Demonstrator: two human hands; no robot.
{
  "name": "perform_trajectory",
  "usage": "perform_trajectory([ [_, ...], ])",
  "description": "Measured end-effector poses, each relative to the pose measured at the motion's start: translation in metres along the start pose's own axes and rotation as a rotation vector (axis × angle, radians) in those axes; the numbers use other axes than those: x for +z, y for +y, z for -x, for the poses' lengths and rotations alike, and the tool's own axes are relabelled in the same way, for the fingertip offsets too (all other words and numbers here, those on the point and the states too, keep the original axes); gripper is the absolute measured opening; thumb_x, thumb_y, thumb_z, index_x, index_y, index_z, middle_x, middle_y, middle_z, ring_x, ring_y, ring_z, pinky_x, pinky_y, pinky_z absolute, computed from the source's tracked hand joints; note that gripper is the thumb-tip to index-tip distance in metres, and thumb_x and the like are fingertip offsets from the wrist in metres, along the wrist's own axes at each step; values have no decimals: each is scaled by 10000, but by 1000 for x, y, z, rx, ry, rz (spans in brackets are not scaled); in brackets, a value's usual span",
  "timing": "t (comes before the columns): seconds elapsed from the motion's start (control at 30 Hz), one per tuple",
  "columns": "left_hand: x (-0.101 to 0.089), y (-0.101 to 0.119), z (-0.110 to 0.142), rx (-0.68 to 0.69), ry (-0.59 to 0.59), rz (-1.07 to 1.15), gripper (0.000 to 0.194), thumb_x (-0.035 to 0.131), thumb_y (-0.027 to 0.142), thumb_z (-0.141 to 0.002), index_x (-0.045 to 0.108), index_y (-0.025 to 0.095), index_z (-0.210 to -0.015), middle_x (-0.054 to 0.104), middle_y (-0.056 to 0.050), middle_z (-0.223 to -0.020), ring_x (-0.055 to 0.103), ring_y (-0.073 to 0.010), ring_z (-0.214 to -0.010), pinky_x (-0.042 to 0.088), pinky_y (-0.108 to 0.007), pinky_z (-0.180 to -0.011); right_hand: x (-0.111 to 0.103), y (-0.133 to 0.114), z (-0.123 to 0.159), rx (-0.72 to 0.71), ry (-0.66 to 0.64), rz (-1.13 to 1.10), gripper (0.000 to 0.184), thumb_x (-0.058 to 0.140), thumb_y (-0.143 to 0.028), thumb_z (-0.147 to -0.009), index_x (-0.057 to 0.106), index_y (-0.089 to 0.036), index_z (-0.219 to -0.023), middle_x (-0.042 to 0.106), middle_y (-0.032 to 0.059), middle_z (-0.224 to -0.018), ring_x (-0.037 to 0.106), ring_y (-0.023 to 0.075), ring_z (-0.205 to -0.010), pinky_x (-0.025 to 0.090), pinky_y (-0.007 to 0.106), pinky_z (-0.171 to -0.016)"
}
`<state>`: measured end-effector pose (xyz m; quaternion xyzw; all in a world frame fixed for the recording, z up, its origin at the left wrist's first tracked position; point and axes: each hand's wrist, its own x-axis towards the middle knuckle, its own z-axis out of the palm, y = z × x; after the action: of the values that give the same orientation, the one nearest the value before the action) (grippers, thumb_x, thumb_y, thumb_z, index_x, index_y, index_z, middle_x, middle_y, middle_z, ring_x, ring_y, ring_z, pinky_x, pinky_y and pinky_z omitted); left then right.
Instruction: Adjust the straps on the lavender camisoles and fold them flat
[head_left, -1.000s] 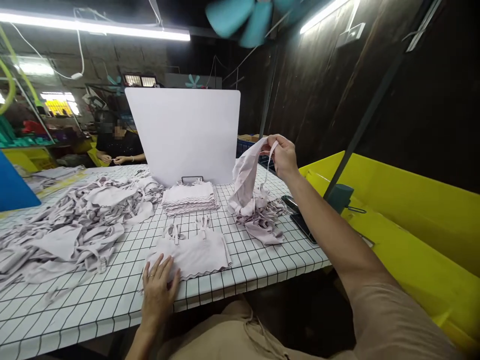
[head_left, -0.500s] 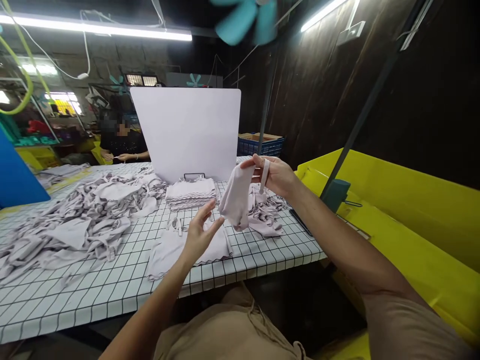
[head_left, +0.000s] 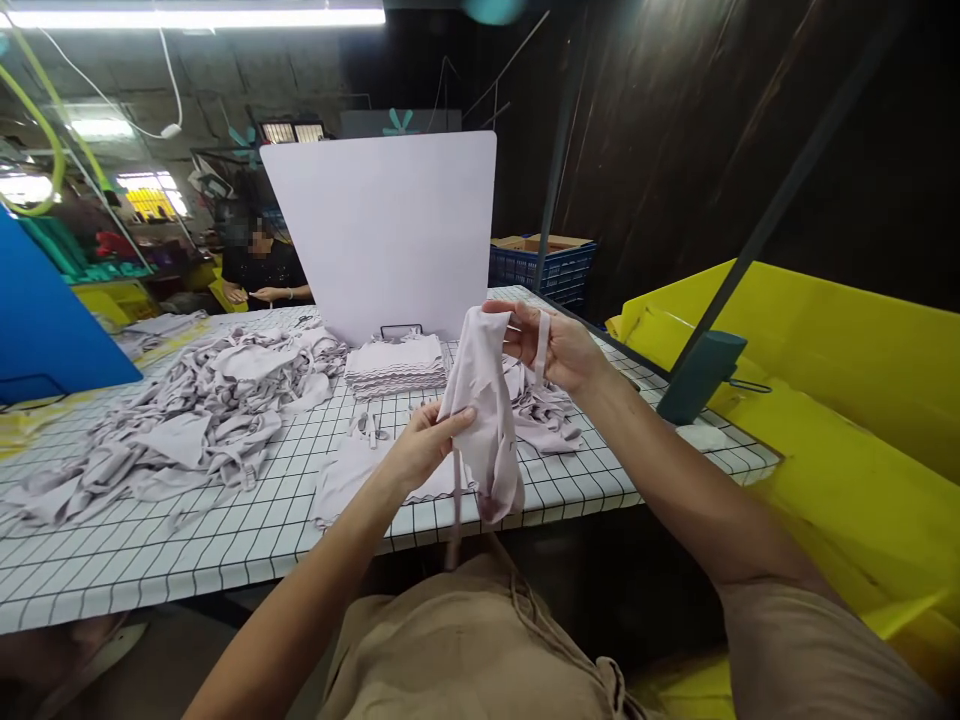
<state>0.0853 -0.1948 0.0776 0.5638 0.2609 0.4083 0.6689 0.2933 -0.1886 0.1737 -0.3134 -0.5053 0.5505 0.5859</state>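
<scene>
A pale lilac fabric garment piece (head_left: 487, 400) hangs in the air between my hands, above the table's front edge. My right hand (head_left: 559, 345) pinches its upper part, and a narrow strap loops over the fingers. My left hand (head_left: 435, 435) grips its left side between thumb and fingers. A thin strap dangles below the left hand. Behind the held piece, a flat pale cloth piece (head_left: 341, 480) lies on the grid-patterned table. Farther back sits a neat stack of the same fabric (head_left: 396, 365). A crumpled pile (head_left: 544, 425) is partly hidden by my right hand.
A large loose heap of pale straps and pieces (head_left: 202, 410) covers the table's left. A white board (head_left: 382, 230) stands behind the stack. Blue crates (head_left: 544, 265), a dark green holder (head_left: 701, 375) and a yellow bin (head_left: 847, 370) are rightward. Another person (head_left: 266, 265) sits across.
My left hand, open before, has closed on the garment piece. The piece now hangs lower and more spread out, with a strap dangling. The view has tilted down a little.
</scene>
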Motion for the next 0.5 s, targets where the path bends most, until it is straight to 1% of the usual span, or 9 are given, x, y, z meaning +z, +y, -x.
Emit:
perform_trajectory([
  [0.03, 3, -1, 0, 76, 77, -61, 396, 824, 469, -720, 697, 157, -928, 688, -70, -898, 647, -186, -816, 529, -306, -720, 2, 2, 2, 0, -9, -13, 330, 424, -247, -1022, 744, -169, -998, 744, 72, -1120, 704, 143, -947, 595, 289, -897],
  [0.13, 12, -3, 3, 421, 439, -288, 316, 748, 392, -815, 640, 205, -1045, 639, -55, -1005, 603, -184, -977, 493, -318, -869, 11, 6, 13, -20, -49, -33, 297, 447, -257, -1009, 730, -179, -1054, 737, 74, -1129, 701, 175, -990, 609, 329, -878],
  [0.17, 14, -4, 4, 515, 516, -335, 288, 718, 368, -849, 622, 214, -1073, 625, -51, -1012, 592, -178, -987, 478, -319, -898, 16, 8, 17, -25, -65, -34, 276, 477, -272, -999, 726, -178, -1071, 739, 82, -1107, 703, 189, -982, 616, 352, -865],
  [0.2, 17, -4, 5, 570, 532, -367, 283, 702, 352, -870, 611, 217, -1101, 621, -52, -1018, 588, -177, -991, 467, -324, -918, 22, 10, 20, -24, -82, -36, 257, 516, -292, -988, 724, -176, -1085, 740, 88, -1075, 705, 199, -958, 623, 372, -852],
  [0.27, 21, -6, 3, 564, 444, -385, 338, 735, 330, -850, 610, 216, -1142, 638, -63, -1047, 594, -194, -1016, 455, -335, -942, 35, 13, 24, -6, -117, -45, 245, 598, -324, -959, 726, -174, -1104, 736, 83, -978, 701, 192, -880, 629, 385, -834],
  [0.33, 22, -8, -5, 473, 372, -337, 363, 791, 309, -779, 646, 198, -1093, 663, -61, -1011, 606, -210, -998, 457, -334, -923, 46, 17, 23, 5, -146, -64, 247, 649, -331, -935, 734, -175, -1107, 712, 51, -866, 685, 164, -803, 627, 366, -830],
  [0.37, 20, -9, -10, 418, 364, -284, 327, 796, 304, -755, 667, 184, -1031, 670, -52, -949, 612, -205, -940, 463, -324, -881, 50, 18, 19, 3, -157, -72, 243, 658, -327, -931, 739, -177, -1104, 701, 38, -838, 677, 152, -778, 624, 355, -830],
  [0.43, 11, -6, -18, 326, 372, -135, 198, 767, 291, -736, 680, 163, -860, 643, -20, -790, 587, -168, -774, 454, -283, -747, 53, 19, 8, -29, -167, -77, 221, 663, -320, -925, 751, -174, -1066, 709, 38, -874, 673, 143, -762, 622, 349, -821],
  [0.5, -2, 1, -20, 228, 358, 38, 128, 742, 248, -694, 665, 158, -743, 613, 2, -705, 547, -137, -668, 423, -253, -646, 50, 20, -10, -84, -158, -65, 193, 668, -312, -918, 758, -164, -1005, 724, 62, -991, 688, 158, -808, 621, 358, -821],
])
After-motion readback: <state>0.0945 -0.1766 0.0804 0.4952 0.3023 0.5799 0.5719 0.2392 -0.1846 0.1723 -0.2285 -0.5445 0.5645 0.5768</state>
